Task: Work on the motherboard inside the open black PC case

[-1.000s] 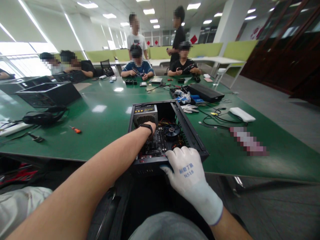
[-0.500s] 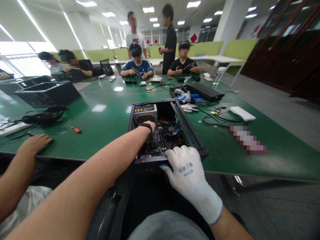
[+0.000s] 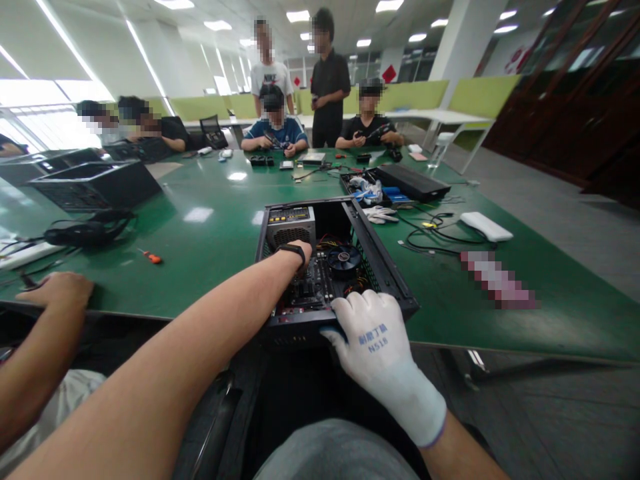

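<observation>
Glossy green table point(image 3: 210, 267) bears an open black metal computer case point(image 3: 383, 260); white-gloved right hand point(image 3: 373, 333) pinches its near rim point(image 3: 300, 321), likely steadying; bare left hand point(image 3: 307, 251) inside, grip untellable.

Green worktop point(image 3: 450, 313), near edge: 1 open computer case point(image 3: 384, 259); inside it, 1 power supply point(image 3: 295, 231) and 1 fan point(image 3: 345, 260) in view. 1 orange-handled screwdriver point(image 3: 153, 257), toward near edge. 1 white block point(image 3: 487, 227) near right edge. Toward left end: at least 2 more cases point(image 3: 114, 188), overlapping, total unclear. Beyond far edge: 2 standing persons point(image 3: 330, 93).
</observation>
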{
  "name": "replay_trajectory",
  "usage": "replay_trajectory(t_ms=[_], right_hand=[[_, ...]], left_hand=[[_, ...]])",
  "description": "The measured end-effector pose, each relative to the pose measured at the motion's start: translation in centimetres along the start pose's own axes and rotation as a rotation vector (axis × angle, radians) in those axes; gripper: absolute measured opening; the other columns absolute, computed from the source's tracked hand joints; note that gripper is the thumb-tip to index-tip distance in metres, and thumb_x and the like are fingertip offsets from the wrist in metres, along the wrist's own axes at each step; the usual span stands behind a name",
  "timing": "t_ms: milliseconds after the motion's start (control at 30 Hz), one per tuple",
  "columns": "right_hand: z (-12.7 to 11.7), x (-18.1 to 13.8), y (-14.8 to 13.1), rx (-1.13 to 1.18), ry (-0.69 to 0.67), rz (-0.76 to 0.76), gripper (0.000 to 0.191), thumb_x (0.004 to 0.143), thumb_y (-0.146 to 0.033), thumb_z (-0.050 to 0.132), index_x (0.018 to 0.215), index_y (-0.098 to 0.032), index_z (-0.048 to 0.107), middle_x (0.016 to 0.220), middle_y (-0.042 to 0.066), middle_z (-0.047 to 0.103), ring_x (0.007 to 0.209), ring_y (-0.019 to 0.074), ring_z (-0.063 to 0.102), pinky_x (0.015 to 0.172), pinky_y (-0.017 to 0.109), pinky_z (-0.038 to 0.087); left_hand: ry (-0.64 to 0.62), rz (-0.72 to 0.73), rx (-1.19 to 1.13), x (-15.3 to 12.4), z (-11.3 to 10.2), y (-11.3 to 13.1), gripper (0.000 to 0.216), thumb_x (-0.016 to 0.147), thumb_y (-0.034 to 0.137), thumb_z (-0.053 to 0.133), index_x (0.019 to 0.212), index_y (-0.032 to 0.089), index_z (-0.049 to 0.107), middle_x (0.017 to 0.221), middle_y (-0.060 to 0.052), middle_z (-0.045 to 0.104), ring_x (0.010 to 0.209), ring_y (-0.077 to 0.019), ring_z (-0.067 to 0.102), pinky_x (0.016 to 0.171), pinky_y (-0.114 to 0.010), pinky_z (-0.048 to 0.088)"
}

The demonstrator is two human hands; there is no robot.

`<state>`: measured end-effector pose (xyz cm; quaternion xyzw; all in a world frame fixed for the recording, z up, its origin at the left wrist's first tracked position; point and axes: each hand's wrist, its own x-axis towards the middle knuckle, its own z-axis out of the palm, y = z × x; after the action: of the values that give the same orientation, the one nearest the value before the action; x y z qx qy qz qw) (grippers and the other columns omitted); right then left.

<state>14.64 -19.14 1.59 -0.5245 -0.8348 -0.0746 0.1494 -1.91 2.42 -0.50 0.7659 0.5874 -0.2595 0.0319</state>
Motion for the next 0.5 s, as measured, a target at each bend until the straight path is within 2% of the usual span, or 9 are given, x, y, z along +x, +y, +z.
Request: replay_trajectory(t_ms=[267, 500], right_hand=[[-0.09, -0.04, 0.02, -0.008, 0.001, -0.001, 0.028, 0.084, -0.046, 0.065, 0.1, -0.023, 0.062, 0.086, 0.006, 0.06, 0.083, 0.0245, 0.047, 0.071, 0.037, 0.02], [-0.1, 0.08, -0.02, -0.015, 0.0, -0.004, 0.028, 0.083, -0.047, 0.066, 0.098, -0.023, 0.062, 0.086, 0.005, 0.06, 0.083, 0.0238, 0.047, 0.07, 0.037, 0.02]], left_hand=[[0.011, 0.014, -0.016, 0.72, 0.49, -0.18, 0.06, 0.045, 0.023, 0.089, 0.104, 0.016, 0.076, 0.105, -0.013, 0.075, 0.099, -0.0277, 0.07, 0.084, -0.027, 0.056], [0.002, -0.004, -0.022, 0.24, 0.37, -0.04, 0.054, 0.049, 0.026, 0.087, 0.101, 0.017, 0.077, 0.105, -0.012, 0.075, 0.1, -0.0251, 0.07, 0.085, -0.023, 0.055]])
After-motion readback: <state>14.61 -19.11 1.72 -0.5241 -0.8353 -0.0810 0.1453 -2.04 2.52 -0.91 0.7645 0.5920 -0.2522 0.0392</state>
